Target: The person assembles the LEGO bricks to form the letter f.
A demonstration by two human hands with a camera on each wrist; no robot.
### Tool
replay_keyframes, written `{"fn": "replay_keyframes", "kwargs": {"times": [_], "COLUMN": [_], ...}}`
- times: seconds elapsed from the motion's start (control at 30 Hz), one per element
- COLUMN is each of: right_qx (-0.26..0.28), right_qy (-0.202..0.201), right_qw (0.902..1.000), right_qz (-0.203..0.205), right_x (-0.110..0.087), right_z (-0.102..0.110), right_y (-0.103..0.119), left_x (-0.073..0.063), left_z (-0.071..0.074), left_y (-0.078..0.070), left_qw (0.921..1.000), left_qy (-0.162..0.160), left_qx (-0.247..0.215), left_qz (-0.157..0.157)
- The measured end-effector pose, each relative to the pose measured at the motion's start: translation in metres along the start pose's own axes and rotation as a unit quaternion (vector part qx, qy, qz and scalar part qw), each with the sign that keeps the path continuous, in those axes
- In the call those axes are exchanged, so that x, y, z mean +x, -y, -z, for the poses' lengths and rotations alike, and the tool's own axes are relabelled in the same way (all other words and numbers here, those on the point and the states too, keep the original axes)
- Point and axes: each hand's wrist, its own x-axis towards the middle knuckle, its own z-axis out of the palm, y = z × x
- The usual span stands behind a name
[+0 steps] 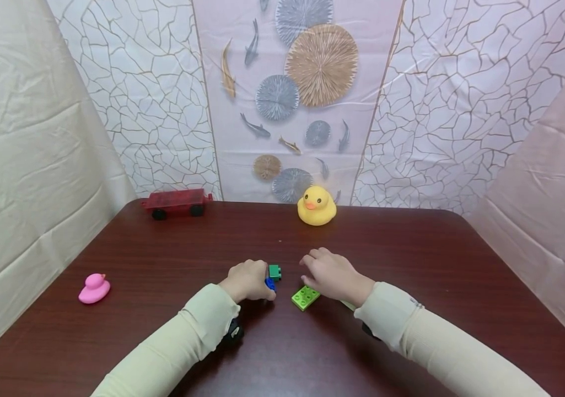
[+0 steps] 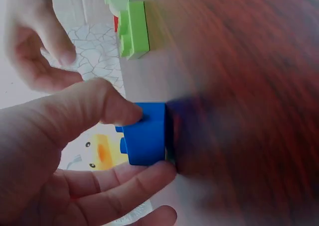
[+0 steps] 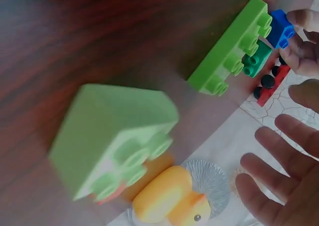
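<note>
My left hand (image 1: 246,280) pinches a blue toy brick (image 2: 147,136) between thumb and fingers, just at the tabletop. Right behind that brick stands a dark green brick (image 1: 274,272), partly hidden by it in the right wrist view. My right hand (image 1: 334,274) hovers over a long lime green studded brick (image 1: 306,298), its fingers (image 3: 269,161) spread and loosely bent around nothing. A pale green brick (image 3: 109,136) lies near the right wrist, mostly covered by the arm in the head view. A bit of something red (image 3: 112,193) peeks out behind it.
A yellow rubber duck (image 1: 317,207) sits at the table's far edge. At the far left is a red wheeled toy wagon (image 1: 175,201), and a pink duck (image 1: 95,289) stands on the left side. Patterned cloth (image 1: 292,99) hangs behind the dark wooden table (image 1: 411,248).
</note>
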Motion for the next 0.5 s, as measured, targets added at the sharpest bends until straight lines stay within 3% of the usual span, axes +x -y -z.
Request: {"fn": "replay_keyframes", "kwargs": {"times": [0.3, 0.5], "right_qx": [0.069, 0.084], "right_qy": [0.098, 0.136], "right_qw": [0.9927, 0.9865], "right_qz": [-0.011, -0.036], "right_x": [0.046, 0.060], "right_z": [-0.012, -0.025], "right_y": [0.020, 0.024], "left_x": [0.002, 0.003], "left_z": [-0.002, -0.002], "left_y": [0.005, 0.003], "left_qw": [0.9998, 0.9993], "left_qy": [0.003, 0.011], "left_qx": [-0.015, -0.023], "left_qz": [-0.012, -0.027]}}
